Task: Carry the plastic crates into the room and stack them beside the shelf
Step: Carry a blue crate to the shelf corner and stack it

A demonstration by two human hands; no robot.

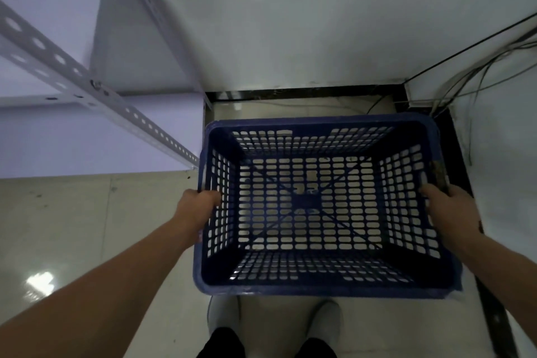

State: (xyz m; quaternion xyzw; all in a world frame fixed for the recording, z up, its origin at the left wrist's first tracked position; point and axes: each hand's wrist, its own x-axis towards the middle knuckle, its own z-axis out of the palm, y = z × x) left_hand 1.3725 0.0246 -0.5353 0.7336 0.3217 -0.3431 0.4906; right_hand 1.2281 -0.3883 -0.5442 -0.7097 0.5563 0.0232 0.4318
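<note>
A dark blue plastic crate (319,291) with perforated walls and floor is held in front of me, seen from above and empty. My left hand (200,206) grips its left rim, thumb inside the wall. My right hand (447,209) grips the right rim the same way. The crate hangs over the tiled floor in the corner, just right of the white metal shelf (96,87). Whether it touches the floor I cannot tell.
The shelf's slotted uprights (151,128) and boards fill the left side. White walls (290,23) close the corner ahead and to the right, with loose cables (476,78) hanging down the right wall. My two shoes (325,320) stand on the beige tiles below the crate.
</note>
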